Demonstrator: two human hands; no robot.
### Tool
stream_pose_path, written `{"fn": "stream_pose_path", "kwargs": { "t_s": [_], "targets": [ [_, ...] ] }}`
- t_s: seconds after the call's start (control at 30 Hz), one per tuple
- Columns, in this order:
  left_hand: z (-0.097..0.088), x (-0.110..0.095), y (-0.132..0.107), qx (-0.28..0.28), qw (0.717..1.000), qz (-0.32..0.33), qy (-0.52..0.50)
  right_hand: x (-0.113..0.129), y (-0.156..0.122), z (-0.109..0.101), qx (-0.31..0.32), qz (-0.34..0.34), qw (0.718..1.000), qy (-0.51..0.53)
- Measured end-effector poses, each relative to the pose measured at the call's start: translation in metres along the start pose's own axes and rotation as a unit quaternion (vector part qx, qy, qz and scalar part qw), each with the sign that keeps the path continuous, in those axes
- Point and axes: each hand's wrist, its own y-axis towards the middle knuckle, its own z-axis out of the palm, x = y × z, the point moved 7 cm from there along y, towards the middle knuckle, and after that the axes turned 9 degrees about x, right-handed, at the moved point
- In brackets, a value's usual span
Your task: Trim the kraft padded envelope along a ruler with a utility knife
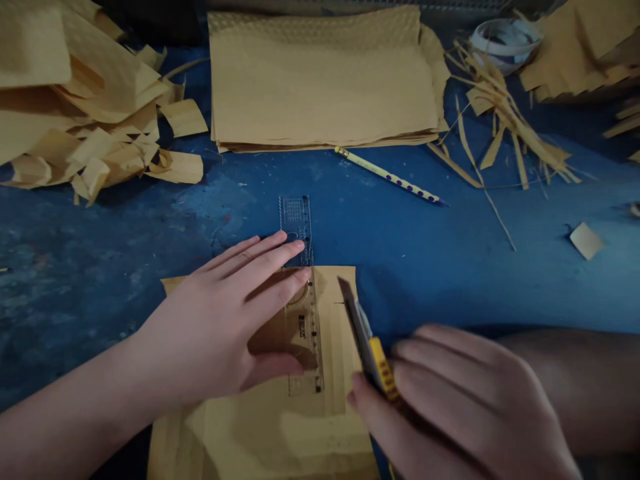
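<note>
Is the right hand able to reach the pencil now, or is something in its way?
Probably yes. The pencil lies alone on bare blue table, nothing between. But the right hand holds a knife, so its fingers are not free.

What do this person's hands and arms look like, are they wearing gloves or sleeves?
No gloves: the left hand and the right hand are both bare. No sleeves show on either forearm as far as the picture reaches, and no rings, watch or bracelets are visible. Fingernails look short and unpainted.
</note>
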Motion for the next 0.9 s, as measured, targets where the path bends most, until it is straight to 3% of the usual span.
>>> {"fn": "stream_pose_path", "kwargs": {
  "t_s": [0.07,0.1,0.17,0.27,0.5,0.9],
  "targets": [
    [-0.003,-0.002,-0.002,-0.014,1.000,0.005,0.012,-0.019,0.015,-0.004,0.015,-0.078,0.996,0.034],
    [-0.004,-0.003,-0.002,-0.021,0.999,0.010,0.023,-0.029,0.022,-0.007,-0.011,-0.118,0.992,0.046],
    [-0.005,-0.006,-0.004,-0.031,0.998,0.023,0.045,-0.063,0.037,-0.006,-0.043,-0.051,0.994,0.081],
    [-0.005,-0.010,-0.005,-0.042,0.997,0.037,0.053,-0.087,0.048,0.007,-0.037,-0.001,0.988,0.150],
    [0.000,-0.018,-0.004,-0.017,0.995,0.078,0.052,-0.088,0.048,0.015,-0.015,0.033,0.981,0.192],
    [0.000,-0.018,-0.002,-0.007,0.994,0.081,0.070,-0.097,0.047,0.019,-0.002,0.069,0.963,0.260]
  ]
}}
